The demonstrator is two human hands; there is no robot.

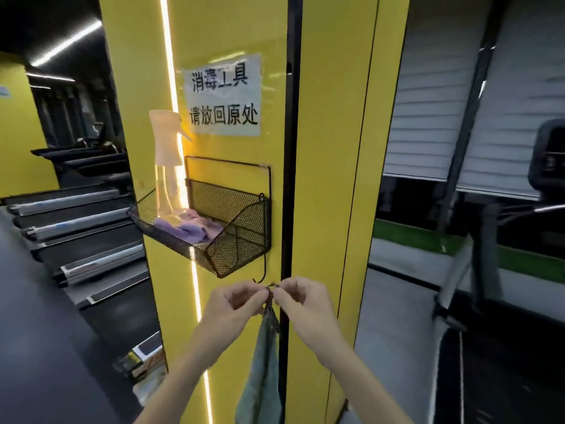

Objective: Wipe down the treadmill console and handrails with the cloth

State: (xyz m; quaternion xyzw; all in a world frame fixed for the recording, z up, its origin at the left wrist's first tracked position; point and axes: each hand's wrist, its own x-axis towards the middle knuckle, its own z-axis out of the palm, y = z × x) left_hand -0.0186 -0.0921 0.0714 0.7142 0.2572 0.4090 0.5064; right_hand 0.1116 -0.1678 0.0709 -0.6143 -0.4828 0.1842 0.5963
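A grey-green cloth (261, 371) hangs straight down in front of a yellow pillar (324, 179). My left hand (234, 302) and my right hand (298, 296) both pinch the small loop at the cloth's top corner, just below a black hook (260, 278) that hangs from a black mesh basket (244, 237). Whether the loop sits on the hook is not clear. A treadmill (477, 316) stands at the right, with its dark console (548, 154) at the right edge.
The mesh basket holds a clear spray bottle (166, 166) and purple cloths (191, 226). A paper sign (223, 94) is stuck above it. A row of treadmills (76, 228) runs along the left. White blinds (434, 102) hang behind the right treadmill.
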